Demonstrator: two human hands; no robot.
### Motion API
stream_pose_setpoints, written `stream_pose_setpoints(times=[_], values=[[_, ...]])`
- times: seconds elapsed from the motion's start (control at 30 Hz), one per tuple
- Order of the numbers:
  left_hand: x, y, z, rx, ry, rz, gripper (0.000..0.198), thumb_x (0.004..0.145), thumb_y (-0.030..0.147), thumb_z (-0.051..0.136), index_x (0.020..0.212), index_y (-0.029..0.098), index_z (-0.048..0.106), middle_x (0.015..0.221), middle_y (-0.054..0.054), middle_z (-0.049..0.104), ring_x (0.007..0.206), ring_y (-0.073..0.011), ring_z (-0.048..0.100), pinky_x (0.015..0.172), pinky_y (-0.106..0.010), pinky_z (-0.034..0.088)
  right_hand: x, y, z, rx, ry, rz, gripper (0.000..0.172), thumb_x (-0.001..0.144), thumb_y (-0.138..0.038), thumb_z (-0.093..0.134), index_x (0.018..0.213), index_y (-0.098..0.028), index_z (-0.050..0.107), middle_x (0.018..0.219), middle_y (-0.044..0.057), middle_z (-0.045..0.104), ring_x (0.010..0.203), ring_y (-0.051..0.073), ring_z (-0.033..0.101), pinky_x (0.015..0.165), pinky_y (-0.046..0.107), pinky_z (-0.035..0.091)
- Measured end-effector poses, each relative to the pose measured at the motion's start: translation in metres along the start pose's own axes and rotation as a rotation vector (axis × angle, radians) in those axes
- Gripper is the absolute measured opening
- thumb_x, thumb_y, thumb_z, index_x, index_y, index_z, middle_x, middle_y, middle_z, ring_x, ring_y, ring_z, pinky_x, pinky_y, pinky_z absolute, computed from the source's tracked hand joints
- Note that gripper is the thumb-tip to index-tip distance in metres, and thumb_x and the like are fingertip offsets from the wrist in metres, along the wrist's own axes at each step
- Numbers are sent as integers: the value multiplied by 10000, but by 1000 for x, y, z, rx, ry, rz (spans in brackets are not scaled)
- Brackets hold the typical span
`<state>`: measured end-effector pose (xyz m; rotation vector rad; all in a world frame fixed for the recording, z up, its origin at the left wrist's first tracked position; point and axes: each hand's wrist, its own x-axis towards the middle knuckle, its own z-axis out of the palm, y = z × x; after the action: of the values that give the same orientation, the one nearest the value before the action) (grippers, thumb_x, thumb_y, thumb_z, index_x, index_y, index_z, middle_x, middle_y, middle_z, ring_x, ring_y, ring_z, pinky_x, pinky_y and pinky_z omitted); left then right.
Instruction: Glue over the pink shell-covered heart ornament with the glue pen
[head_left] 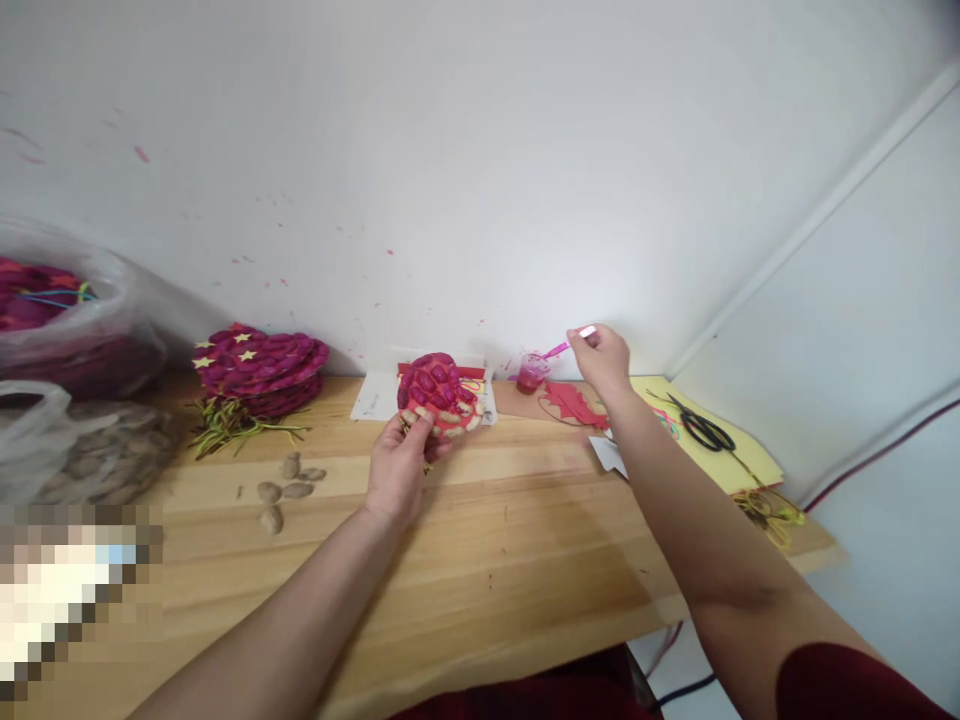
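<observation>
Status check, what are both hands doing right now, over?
Left hand gripping red shell disc. Right hand holding pink brush, tip at paint cup. Scissors lie farther right, out of the way.

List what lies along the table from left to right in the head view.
Clear bag of red pieces → stack of red mats with gold stars → red disc in the left hand → small cup of red liquid → right hand holding a pink stick → black scissors.
</observation>
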<state>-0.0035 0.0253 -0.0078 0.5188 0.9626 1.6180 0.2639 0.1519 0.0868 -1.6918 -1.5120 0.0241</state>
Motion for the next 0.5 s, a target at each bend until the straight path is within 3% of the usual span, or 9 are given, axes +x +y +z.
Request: stream_pose_setpoints(times=[0.23, 0.37, 0.5], values=[[0, 2, 0, -14, -13, 12, 526, 554, 476, 914, 869, 167, 628, 729, 17, 674, 612, -104, 630, 594, -224, 551, 7, 1, 44, -193, -189, 63, 235, 775, -451, 705, 800, -226, 765, 887, 81, 770, 928, 262, 665, 798, 345, 465], [1, 1, 0, -16, -13, 13, 496, 564, 470, 911, 840, 165, 634, 706, 27, 653, 604, -96, 608, 606, -228, 556, 6, -2, 48, -261, -205, 102, 246, 749, -481, 736, 745, -235, 758, 899, 99, 775, 1025, 313, 642, 848, 396, 464], [1, 2, 1, -19, -33, 16, 472, 579, 465, 905, 825, 171, 630, 713, 28, 650, 634, -104, 623, 646, -243, 567, 8, -5, 40, -248, -170, 95, 266, 797, -486, 681, 835, -239, 772, 933, 88, 777, 987, 291, 651, 843, 386, 459]])
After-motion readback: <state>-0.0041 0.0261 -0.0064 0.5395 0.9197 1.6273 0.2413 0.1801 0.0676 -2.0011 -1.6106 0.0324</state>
